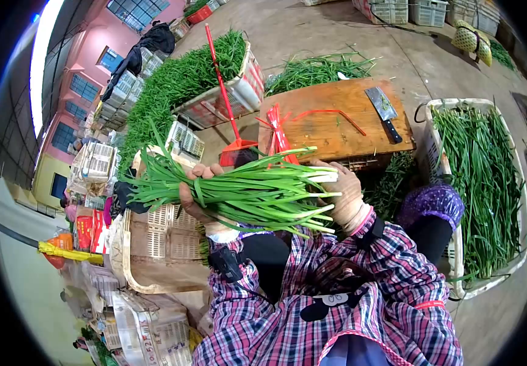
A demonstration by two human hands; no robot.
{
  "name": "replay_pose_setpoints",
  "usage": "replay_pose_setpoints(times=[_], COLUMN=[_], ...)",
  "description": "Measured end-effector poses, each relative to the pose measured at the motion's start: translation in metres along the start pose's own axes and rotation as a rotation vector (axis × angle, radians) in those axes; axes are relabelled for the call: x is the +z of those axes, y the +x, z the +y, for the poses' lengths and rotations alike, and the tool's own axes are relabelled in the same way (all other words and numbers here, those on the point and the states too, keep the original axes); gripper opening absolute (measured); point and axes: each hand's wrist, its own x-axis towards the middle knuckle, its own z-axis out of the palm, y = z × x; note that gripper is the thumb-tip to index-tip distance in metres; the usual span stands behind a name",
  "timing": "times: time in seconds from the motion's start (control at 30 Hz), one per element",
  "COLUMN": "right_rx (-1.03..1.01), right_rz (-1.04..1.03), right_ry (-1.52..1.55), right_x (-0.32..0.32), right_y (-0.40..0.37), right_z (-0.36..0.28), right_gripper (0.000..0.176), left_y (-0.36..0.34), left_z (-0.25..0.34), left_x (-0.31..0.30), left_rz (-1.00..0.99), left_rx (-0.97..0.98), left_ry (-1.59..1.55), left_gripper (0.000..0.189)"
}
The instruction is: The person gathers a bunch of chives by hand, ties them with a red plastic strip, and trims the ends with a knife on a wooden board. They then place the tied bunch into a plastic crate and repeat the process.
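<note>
A bunch of garlic chives (257,189) lies crosswise in front of me, leaf tips to the left and pale stem ends to the right. My left hand (199,198) is wrapped round its leafy part, thumb and fingers showing on both sides. At the stem ends, my right hand (344,194) is curled against the bunch; some of its fingers are hidden behind the stems. Beyond the bunch stands a wooden board (336,122) with a cleaver (383,113) lying on its right side. Red ties (278,134) hang at its left edge.
To my right is a white crate (523,244) filled with chives (477,183). An open crate (166,283) sits at my left. Behind it, another crate (233,100) is piled with greens, beside a red-handled dustpan (237,149). Loose greens (318,70) lie on the floor past the board.
</note>
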Motion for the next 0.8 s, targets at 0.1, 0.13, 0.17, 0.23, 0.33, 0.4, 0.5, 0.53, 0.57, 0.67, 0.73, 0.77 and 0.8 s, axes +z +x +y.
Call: replay_pose_setpoints(times=[0.1,0.13,0.17,0.23,0.33,0.4,0.5,0.53,0.57,0.67,0.73,0.77,0.8], right_rx=[0.344,0.310,0.276,0.222,0.220,0.119,0.297,0.359,0.417,0.328,0.336,0.377,0.421], right_rz=[-0.243,-0.128,-0.014,-0.203,-0.647,-0.551,-0.318,-0.329,-0.337,-0.406,-0.462,-0.448,-0.448], right_ry=[0.041,-0.028,-0.095,-0.181,-0.316,-0.290,0.283,0.454,0.627,0.533,0.611,0.754,0.855], right_x=[-0.025,-0.015,-0.010,-0.024,-0.055,-0.070,-0.082,-0.078,-0.074,-0.051,-0.037,-0.027,-0.024], right_y=[0.018,0.011,0.002,-0.008,-0.017,-0.018,0.005,0.011,0.017,0.031,0.032,0.028,0.028], right_z=[-0.007,0.007,0.022,0.040,0.055,0.049,0.012,-0.001,-0.012,-0.032,-0.038,-0.039,-0.040], right_gripper=[0.031,0.022,0.014,0.013,0.015,0.018,0.025,0.027,0.030,0.030,0.026,0.018,0.014], left_y=[0.002,0.000,0.000,0.007,0.012,0.015,0.016,0.017,0.018,0.024,0.022,0.022,0.022], left_z=[0.009,0.013,0.017,0.033,0.048,0.048,0.045,0.043,0.040,0.036,0.032,0.032,0.031], left_x=[-0.005,-0.003,-0.001,-0.007,-0.015,-0.008,0.000,0.003,0.006,0.010,0.013,0.011,0.007], left_rz=[-0.058,0.079,0.218,0.096,0.020,0.011,-0.014,-0.033,-0.054,-0.127,-0.182,-0.177,-0.187], left_rx=[0.003,0.020,0.036,-0.055,-0.043,-0.001,0.004,-0.006,-0.014,-0.027,-0.022,-0.017,-0.018], left_ry=[0.006,0.048,0.089,0.074,0.071,0.034,-0.023,0.015,0.054,0.021,0.075,0.076,0.109], left_gripper=[0.028,0.029,0.029,0.031,0.029,0.026,0.019,0.020,0.021,0.023,0.025,0.025,0.024])
